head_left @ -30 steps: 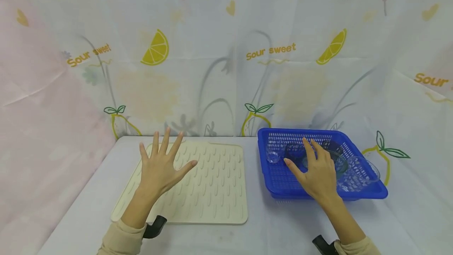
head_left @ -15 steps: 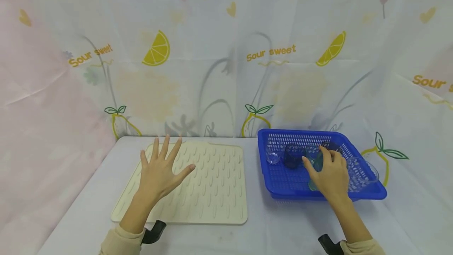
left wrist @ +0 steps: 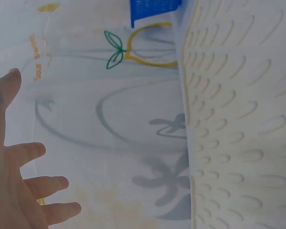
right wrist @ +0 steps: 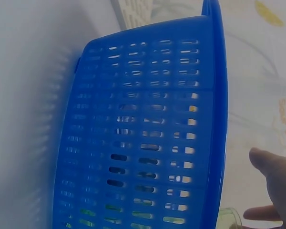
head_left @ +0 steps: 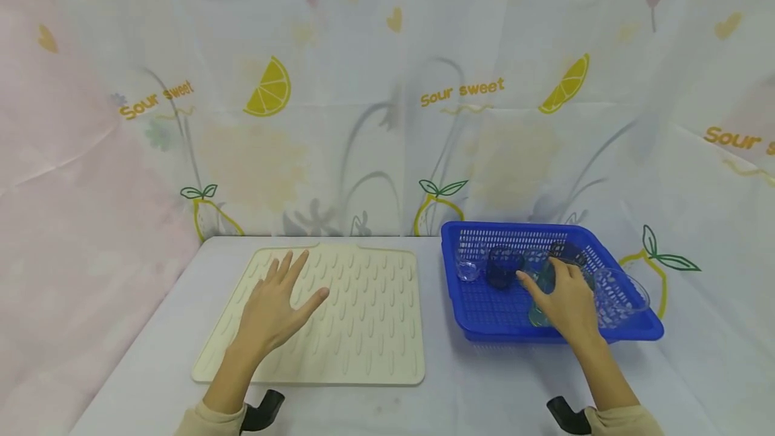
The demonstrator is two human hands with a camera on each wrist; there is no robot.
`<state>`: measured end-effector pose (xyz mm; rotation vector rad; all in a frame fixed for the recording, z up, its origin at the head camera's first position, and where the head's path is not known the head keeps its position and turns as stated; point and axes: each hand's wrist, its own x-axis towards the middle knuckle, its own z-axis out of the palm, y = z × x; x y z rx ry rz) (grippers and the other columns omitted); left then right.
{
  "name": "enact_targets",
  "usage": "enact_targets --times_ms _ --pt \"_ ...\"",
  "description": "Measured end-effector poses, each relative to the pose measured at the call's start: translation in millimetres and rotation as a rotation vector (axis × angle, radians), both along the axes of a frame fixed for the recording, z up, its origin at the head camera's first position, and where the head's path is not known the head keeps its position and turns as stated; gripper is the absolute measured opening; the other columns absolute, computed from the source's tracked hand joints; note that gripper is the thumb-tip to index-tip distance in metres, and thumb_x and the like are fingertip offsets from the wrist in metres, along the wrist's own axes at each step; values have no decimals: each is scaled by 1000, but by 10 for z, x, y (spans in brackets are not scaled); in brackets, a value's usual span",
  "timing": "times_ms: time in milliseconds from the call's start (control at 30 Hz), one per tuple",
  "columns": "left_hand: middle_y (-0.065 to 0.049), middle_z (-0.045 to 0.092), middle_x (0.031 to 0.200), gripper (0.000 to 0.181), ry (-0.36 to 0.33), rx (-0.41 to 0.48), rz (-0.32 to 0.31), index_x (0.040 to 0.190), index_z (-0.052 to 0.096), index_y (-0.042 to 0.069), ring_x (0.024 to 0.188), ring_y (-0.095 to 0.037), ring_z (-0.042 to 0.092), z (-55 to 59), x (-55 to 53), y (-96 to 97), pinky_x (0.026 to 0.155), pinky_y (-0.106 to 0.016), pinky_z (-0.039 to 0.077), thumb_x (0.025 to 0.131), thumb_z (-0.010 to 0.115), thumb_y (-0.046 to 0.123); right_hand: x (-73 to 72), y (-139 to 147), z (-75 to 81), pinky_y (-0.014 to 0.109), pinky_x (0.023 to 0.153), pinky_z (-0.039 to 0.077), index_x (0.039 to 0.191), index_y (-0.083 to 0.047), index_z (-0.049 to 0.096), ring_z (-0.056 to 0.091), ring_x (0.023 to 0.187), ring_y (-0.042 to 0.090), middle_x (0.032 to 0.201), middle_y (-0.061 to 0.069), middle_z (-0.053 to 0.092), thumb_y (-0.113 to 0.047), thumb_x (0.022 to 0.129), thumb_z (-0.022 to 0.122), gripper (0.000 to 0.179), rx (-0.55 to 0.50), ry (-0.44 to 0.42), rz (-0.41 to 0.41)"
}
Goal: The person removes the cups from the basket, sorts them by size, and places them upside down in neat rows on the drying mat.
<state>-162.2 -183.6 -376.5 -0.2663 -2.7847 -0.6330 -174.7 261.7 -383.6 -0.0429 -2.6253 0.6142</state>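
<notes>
My right hand (head_left: 569, 305) hovers over the right part of a blue plastic basket (head_left: 502, 336), thumb and fingers spread apart above a greenish glass (head_left: 537, 317). The same glass's rim (right wrist: 229, 218) shows beside the fingertips in the right wrist view. The hand partly hides that glass. To its left in the basket are a dark glass (head_left: 500, 273) and a small clear glass (head_left: 468, 268); a clear glass bowl (head_left: 623, 298) leans at the right end. Over the cream ridged mat (head_left: 363, 315), my left hand (head_left: 272, 308) is raised with fingers spread, holding nothing.
Both mat and basket sit on a white-covered table (head_left: 436, 395). A lemon-print curtain (head_left: 363, 120) hangs right behind the table's back edge, with a pink stretch at the left. The basket's raised perforated wall (right wrist: 148, 105) stands near the right wrist.
My right hand has moved rightward and slightly down in the basket, uncovering the dark glass and part of the greenish one. The left hand has sunk slightly and turned.
</notes>
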Motion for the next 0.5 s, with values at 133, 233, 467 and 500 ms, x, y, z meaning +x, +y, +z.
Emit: enact_targets --times_ms 133,233,467,500 --pt "-21 26 151 74 -32 87 -23 148 29 15 136 -47 23 -41 20 -36 97 -74 29 91 51 55 -26 -2 -9 71 85 41 127 16 46 44 111 57 124 41 45 -43 86 65 74 18 17 32" --pt "-21 29 150 69 -42 186 -66 148 29 14 135 -47 27 -59 36 -59 98 -72 31 93 52 48 -53 -4 -21 69 86 42 125 15 49 45 110 55 121 40 48 -38 84 69 70 37 54 67" --pt "-23 42 142 56 27 399 -229 144 36 5 125 -47 43 -116 27 -75 98 -63 40 95 54 24 -138 -19 -59 66 88 43 120 13 55 47 109 53 118 36 52 -20 75 78 60 72 171 187" --pt "-24 43 141 54 23 434 -259 143 36 4 123 -47 45 -120 24 -69 96 -62 42 96 54 21 -152 -22 -58 66 89 42 120 12 54 47 110 52 118 36 52 -19 74 79 60 75 177 200"
